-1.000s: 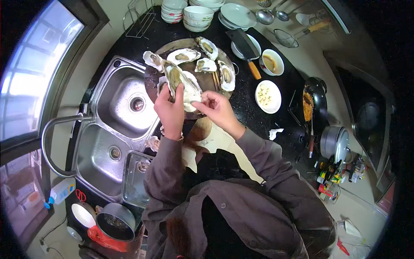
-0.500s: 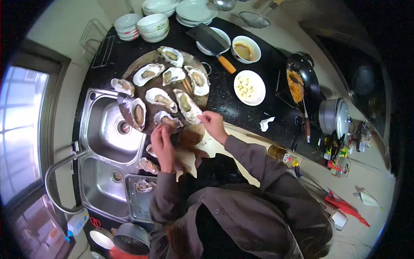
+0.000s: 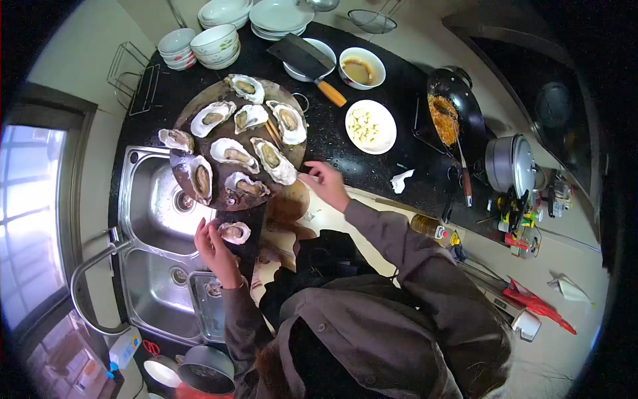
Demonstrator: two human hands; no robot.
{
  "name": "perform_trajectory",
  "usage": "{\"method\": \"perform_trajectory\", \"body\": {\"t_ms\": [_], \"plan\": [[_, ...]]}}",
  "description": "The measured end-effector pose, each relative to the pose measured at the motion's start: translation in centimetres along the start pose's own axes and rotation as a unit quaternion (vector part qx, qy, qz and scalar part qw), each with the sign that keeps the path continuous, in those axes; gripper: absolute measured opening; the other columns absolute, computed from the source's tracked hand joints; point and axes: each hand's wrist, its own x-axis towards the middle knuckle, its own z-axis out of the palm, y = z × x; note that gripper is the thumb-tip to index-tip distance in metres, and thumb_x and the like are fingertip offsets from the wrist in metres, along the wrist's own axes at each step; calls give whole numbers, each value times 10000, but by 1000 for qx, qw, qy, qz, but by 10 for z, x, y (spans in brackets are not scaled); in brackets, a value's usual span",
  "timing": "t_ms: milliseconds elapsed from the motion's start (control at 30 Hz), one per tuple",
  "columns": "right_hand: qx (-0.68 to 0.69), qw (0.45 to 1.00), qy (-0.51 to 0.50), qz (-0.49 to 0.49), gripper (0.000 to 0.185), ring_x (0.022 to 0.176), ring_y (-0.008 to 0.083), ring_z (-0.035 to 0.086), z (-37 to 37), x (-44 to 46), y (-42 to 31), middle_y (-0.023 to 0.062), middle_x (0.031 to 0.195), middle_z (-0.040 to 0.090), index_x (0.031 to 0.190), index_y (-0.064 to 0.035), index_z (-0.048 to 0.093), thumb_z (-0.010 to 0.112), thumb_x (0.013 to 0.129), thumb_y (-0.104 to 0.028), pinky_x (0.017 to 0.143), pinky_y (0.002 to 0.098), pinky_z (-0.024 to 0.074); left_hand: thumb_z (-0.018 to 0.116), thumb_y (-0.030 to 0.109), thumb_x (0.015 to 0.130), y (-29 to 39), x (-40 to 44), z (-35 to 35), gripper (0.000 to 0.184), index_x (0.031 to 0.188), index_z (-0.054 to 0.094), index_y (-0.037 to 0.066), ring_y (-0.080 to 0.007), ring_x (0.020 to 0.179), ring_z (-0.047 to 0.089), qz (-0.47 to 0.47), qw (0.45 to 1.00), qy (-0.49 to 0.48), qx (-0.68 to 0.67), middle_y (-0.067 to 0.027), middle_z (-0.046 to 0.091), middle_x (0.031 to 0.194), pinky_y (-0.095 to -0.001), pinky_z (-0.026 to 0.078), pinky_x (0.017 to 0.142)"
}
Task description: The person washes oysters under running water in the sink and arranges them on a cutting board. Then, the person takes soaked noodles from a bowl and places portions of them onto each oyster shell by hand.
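Observation:
Several open oysters rest on a round wooden board (image 3: 219, 143) at the counter's left. My right hand (image 3: 323, 186), fingers apart and holding nothing, is just right of the long oyster (image 3: 274, 161) at the board's lower right edge. Below the board, my left hand (image 3: 216, 249) is open beside a lone oyster (image 3: 234, 232) on the counter near the sink. Whether its fingertips touch that shell cannot be made out. Chopsticks (image 3: 273, 131) lie among the oysters on the board.
A cleaver (image 3: 302, 58) lies over a bowl behind the board. Right of it are a sauce bowl (image 3: 362, 68) and a white bowl of chopped pieces (image 3: 371, 127). A wok (image 3: 456, 116) stands at the right, a double sink (image 3: 156, 199) at the left.
The long oyster went from both hands onto the board, and my right hand let go of it. My left hand moved down and left, to the oyster beside the sink. The view shifted.

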Motion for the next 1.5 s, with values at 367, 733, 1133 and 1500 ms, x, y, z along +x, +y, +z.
{"method": "perform_trajectory", "body": {"t_ms": [367, 733, 1133, 1500], "plan": [[-467, 858, 198, 81, 334, 1075, 338, 485, -162, -47, 100, 115, 1022, 576, 931, -112, 665, 635, 635, 39, 899, 437, 423, 524, 138, 982, -2, -24, -59, 213, 1086, 597, -33, -182, 1077, 554, 12, 996, 93, 12, -122, 473, 1333, -321, 502, 898], [75, 985, -143, 53, 128, 851, 122, 597, -140, -10, -90, 37, 959, 635, 893, -30, 647, 709, 780, -29, 824, 274, 457, 512, 105, 975, 25, -44, -61, 190, 1041, 623, -34, -194, 1139, 515, 20, 992, 122, -15, -148, 474, 1301, -297, 476, 921], [493, 677, -474, -271, 155, 924, 213, 560, -111, -43, -367, 33, 876, 672, 970, -34, 681, 679, 818, -65, 909, 358, 373, 498, 103, 981, 32, -77, -92, 204, 1046, 629, -39, -190, 1156, 512, 31, 980, 184, 71, -152, 459, 1327, -293, 476, 925], [523, 497, -648, -244, 147, 782, 138, 619, -71, -51, -404, 28, 879, 705, 985, 6, 716, 632, 893, -73, 877, 326, 359, 531, 111, 963, -1, -106, -129, 179, 1019, 659, -1, -228, 1176, 508, 35, 963, 265, 44, -148, 483, 1331, -321, 439, 947]]}}
